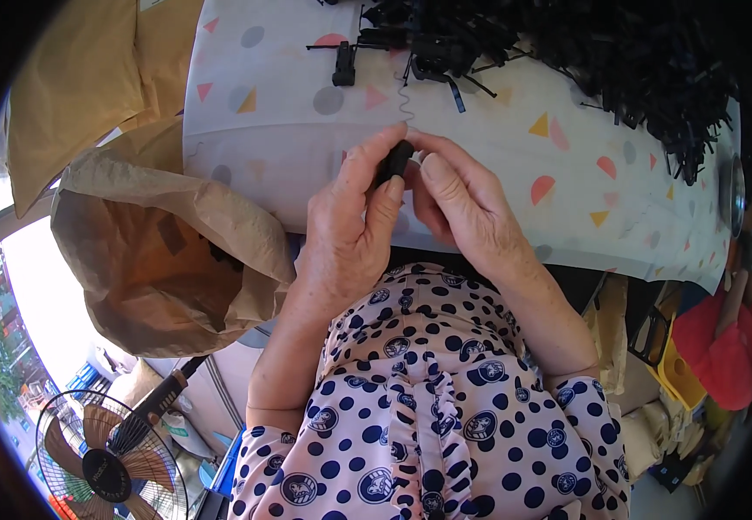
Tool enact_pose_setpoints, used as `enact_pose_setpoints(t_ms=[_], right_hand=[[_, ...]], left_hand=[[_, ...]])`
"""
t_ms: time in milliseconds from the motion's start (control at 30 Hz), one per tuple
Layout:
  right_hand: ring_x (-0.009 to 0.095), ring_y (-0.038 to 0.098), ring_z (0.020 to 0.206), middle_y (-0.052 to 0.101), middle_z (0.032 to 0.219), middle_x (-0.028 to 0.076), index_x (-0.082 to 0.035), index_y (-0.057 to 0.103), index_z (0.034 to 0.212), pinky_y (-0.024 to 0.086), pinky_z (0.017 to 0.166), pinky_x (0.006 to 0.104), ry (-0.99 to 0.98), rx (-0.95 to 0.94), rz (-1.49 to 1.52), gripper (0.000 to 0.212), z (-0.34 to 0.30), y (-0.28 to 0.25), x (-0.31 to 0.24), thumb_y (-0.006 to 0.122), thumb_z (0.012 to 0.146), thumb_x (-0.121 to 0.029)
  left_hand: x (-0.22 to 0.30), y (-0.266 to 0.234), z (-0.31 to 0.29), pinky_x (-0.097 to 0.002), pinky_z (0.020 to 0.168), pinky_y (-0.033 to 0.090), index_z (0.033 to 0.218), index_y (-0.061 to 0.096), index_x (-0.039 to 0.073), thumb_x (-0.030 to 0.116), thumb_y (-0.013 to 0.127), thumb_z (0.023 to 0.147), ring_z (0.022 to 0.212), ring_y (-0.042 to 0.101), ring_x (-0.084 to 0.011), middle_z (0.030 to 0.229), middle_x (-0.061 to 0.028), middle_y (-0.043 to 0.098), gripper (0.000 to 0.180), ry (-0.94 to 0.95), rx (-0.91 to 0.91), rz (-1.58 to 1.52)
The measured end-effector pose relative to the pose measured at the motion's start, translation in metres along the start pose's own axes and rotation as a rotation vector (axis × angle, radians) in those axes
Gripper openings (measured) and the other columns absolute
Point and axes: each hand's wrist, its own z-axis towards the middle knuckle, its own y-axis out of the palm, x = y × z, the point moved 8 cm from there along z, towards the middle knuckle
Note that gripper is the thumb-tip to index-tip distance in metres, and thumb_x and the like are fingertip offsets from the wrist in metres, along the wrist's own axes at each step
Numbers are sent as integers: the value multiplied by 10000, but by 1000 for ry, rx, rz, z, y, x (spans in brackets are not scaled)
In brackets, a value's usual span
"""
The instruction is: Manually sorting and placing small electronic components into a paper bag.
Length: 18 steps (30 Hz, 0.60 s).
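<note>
Between the thumb and fingers of my left hand (350,204) is a small black plastic part (395,163), held above the near edge of the table. My right hand (467,195) is close against it, with its fingers curled and its fingertips beside the part; whether they pinch anything is hidden. A large heap of black plastic pieces with thin stems (601,61) covers the far right of the table. One similar black piece (344,65) lies apart from the heap, beyond my hands.
The table wears a pale cloth (480,113) with coloured shapes. An open brown paper bag (159,251) stands at the left, with something dark inside. A fan (107,472) is at the lower left. Another person in red (722,347) is at the far right.
</note>
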Motion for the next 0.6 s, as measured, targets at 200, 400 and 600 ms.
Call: enact_pose_setpoints(t_ms=[200, 400, 600], right_hand=[[38, 420, 581, 505, 777, -5, 0, 450, 1258, 351, 500, 173, 81, -73, 121, 322, 6, 16, 7, 406, 1011, -201], [33, 424, 593, 500, 765, -15, -27, 470, 1228, 359, 516, 173, 48, -38, 26, 273, 12, 21, 4, 421, 1005, -178], [20, 387, 554, 441, 682, -49, -56, 451, 1284, 313, 480, 161, 35, -98, -113, 318, 25, 25, 8, 447, 997, -192]], left_hand=[[-1, -4, 2, -227, 827, 459, 1330, 453, 3, 4, 457, 949, 957, 543, -101, 1085, -66, 588, 381, 3, 6, -51], [2, -13, 4, -314, 698, 500, 1237, 523, 15, 4, 525, 901, 792, 632, -279, 949, -162, 615, 336, 137, 124, 12], [5, -22, 2, -281, 780, 504, 1232, 539, -15, -21, 533, 899, 876, 630, -174, 995, -134, 634, 333, 223, 173, 241]])
